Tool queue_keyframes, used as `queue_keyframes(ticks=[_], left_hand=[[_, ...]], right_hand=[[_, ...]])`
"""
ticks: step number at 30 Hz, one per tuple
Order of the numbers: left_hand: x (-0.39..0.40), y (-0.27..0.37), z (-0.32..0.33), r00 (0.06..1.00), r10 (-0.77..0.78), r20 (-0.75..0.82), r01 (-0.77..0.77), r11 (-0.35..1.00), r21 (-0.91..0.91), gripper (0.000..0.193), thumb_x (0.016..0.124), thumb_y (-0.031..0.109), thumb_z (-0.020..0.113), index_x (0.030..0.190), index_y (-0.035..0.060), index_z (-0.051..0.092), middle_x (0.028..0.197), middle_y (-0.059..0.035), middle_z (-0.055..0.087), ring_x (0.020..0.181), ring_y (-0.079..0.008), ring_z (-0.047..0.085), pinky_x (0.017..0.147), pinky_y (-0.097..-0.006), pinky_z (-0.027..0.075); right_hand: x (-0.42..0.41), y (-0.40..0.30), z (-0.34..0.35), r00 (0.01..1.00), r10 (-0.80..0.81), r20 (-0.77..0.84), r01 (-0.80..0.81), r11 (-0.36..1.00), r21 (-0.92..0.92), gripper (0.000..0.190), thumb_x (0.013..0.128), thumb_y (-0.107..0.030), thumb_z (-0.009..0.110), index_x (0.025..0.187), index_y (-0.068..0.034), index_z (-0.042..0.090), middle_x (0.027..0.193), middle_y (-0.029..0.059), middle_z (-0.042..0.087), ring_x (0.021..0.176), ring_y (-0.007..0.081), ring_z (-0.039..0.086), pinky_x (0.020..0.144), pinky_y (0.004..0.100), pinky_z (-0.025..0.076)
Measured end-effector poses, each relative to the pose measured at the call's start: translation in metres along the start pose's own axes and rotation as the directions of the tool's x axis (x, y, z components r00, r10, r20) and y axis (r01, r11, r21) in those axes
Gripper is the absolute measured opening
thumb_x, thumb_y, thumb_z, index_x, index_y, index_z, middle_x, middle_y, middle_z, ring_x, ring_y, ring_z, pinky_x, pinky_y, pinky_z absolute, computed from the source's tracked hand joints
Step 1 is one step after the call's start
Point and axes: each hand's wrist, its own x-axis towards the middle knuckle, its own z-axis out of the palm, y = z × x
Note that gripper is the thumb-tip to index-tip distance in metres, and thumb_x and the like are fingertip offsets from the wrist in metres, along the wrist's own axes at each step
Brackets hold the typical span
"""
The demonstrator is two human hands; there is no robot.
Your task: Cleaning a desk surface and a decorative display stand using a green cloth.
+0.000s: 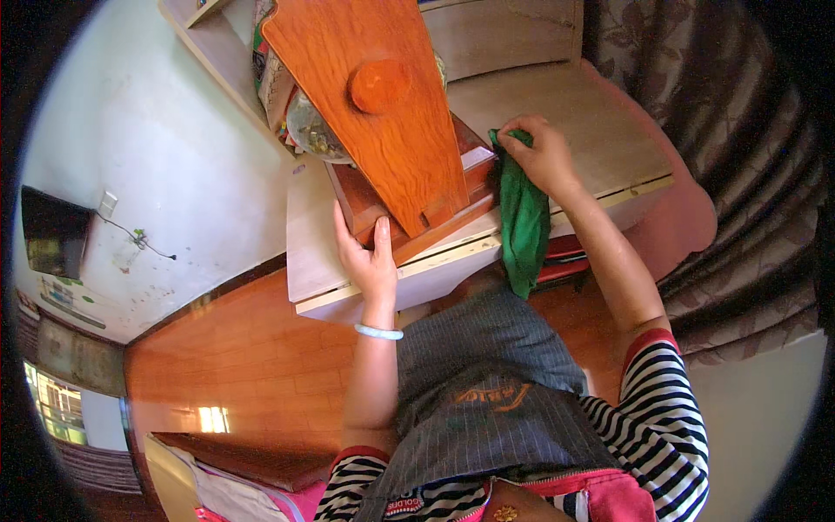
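My left hand grips the near left corner of a reddish wooden box, thumb on top and fingers along the side. Over the box leans an orange-brown wooden panel with a round wooden knob; its lower end meets the box near my left thumb. To the right of the box, my right hand pinches the top of a green cloth. The cloth hangs down past the front edge of the pale wooden desk. How the panel joins the box is hidden.
A round clear container stands behind the panel, beside packed bags. A pale shelf side rises at the left. Dark patterned curtains hang at the right. Below the desk is a red object. A bed corner lies lower left.
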Motion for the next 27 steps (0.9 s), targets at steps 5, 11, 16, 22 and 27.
queue_keyframes(ticks=[5,11,16,22,27], left_hand=[[-0.001,-0.001,-0.001,0.999,-0.049,-0.017,0.048,0.995,-0.088,0.071,0.094,0.021,0.070,0.147,-0.0082,0.035,0.143,-0.0229,0.049,0.129,-0.0289,0.050,0.110,-0.0384,0.038],[0.000,0.009,0.002,0.998,-0.057,0.010,0.058,0.989,-0.133,0.067,0.096,0.017,0.067,0.148,-0.0075,0.033,0.142,-0.0208,0.049,0.128,-0.0267,0.050,0.110,-0.0368,0.038],[0.000,0.010,0.000,0.997,-0.071,0.034,0.075,0.985,-0.155,0.064,0.098,0.014,0.063,0.149,-0.0070,0.032,0.145,-0.0195,0.046,0.130,-0.0259,0.047,0.112,-0.0369,0.035],[-0.001,0.011,-0.002,0.994,-0.103,0.038,0.106,0.989,-0.101,0.064,0.098,0.013,0.062,0.149,-0.0078,0.030,0.141,-0.0200,0.049,0.125,-0.0249,0.051,0.109,-0.0358,0.039],[0.001,0.005,0.002,0.993,-0.090,0.074,0.099,0.987,-0.123,0.064,0.098,0.012,0.062,0.150,-0.0071,0.030,0.139,-0.0194,0.051,0.122,-0.0237,0.053,0.107,-0.0356,0.040]], right_hand=[[0.024,-0.024,-0.007,0.975,-0.083,0.206,0.059,0.991,0.120,0.024,0.087,-0.029,0.071,0.099,-0.009,0.074,0.098,0.0146,0.071,0.093,0.0303,0.068,0.084,0.0381,0.052],[0.080,-0.015,0.009,0.851,-0.138,0.507,0.146,0.989,0.025,0.016,0.086,-0.019,0.071,0.097,-0.007,0.072,0.093,0.0122,0.071,0.091,0.0245,0.068,0.084,0.0343,0.050],[0.085,0.000,0.012,0.827,-0.322,0.461,0.307,0.945,0.110,0.019,0.082,-0.025,0.072,0.092,-0.009,0.074,0.093,0.0119,0.073,0.089,0.0268,0.069,0.082,0.0388,0.053],[0.082,-0.017,-0.005,0.726,-0.276,0.629,0.256,0.959,0.126,0.023,0.080,-0.029,0.075,0.095,-0.011,0.075,0.095,0.0132,0.073,0.090,0.0296,0.069,0.083,0.0381,0.052],[0.106,-0.018,0.015,0.787,-0.241,0.568,0.292,0.956,0.000,0.025,0.079,-0.032,0.076,0.094,-0.012,0.075,0.093,0.0142,0.072,0.088,0.0317,0.068,0.082,0.0402,0.052]])
